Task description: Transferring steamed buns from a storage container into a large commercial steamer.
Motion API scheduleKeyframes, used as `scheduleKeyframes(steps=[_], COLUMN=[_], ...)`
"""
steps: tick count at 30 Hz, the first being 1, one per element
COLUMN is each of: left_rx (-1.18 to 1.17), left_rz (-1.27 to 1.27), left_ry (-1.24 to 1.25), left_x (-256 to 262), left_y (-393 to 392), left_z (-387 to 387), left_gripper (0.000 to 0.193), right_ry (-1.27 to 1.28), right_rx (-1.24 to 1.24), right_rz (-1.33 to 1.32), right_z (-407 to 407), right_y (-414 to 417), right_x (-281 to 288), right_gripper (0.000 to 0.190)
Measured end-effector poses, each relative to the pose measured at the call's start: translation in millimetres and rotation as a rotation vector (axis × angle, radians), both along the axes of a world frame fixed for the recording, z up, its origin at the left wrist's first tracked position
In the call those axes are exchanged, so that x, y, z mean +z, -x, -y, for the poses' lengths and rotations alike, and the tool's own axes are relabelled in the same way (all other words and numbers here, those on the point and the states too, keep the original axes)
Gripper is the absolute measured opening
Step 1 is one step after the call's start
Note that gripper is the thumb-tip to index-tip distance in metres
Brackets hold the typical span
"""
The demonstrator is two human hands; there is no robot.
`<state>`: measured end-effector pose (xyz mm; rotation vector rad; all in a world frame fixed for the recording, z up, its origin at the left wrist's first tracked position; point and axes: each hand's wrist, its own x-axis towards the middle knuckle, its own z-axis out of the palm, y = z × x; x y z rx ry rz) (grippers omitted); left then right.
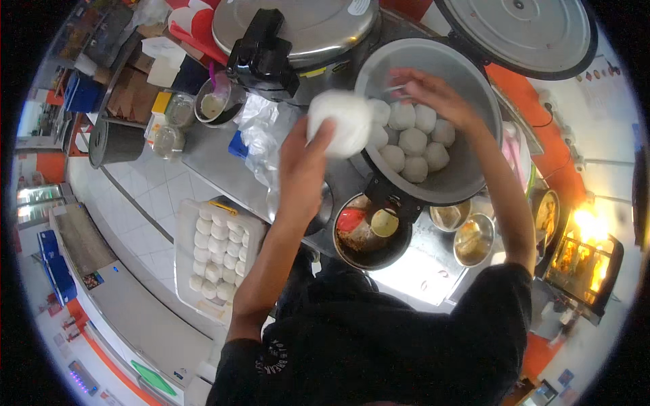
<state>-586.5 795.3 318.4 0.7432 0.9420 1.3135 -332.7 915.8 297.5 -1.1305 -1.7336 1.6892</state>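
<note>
My left hand (310,152) grips a round white ball (339,123), blurred by motion, just left of a large grey pot (467,167). Inside the pot lie several round white balls (413,141), grouped towards its near left side. My right hand (431,94) is over the pot's far part, above the balls, fingers spread and blurred; whether it holds anything is hard to tell. At lower left stands a translucent plastic box (181,274) filled with rows of similar white balls.
A closed metal-lidded cooker (325,25) stands beyond the pot, whose raised lid (518,35) is at upper right. Crumpled foil (261,132) lies on the steel counter (213,152). A round pan (373,261) and metal bowls (474,239) are nearer me; a lit glass-fronted oven (584,264) is at right.
</note>
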Motion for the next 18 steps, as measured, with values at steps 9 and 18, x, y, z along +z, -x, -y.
scheduleKeyframes(steps=[9, 18], left_rx=[0.18, 0.365], left_rz=[-0.169, -0.488], left_ry=[-0.404, 0.13], left_x=[4.2, -87.5], left_y=[-49.4, 139.6], left_z=[-16.1, 141.3], left_gripper=[0.065, 0.044], right_ry=[0.125, 0.058], right_rx=[-0.361, -0.177], right_rz=[0.058, 1.088], right_z=[-20.9, -83.1], right_y=[-23.8, -53.0], right_x=[-47.7, -122.8], right_gripper=[0.051, 0.063])
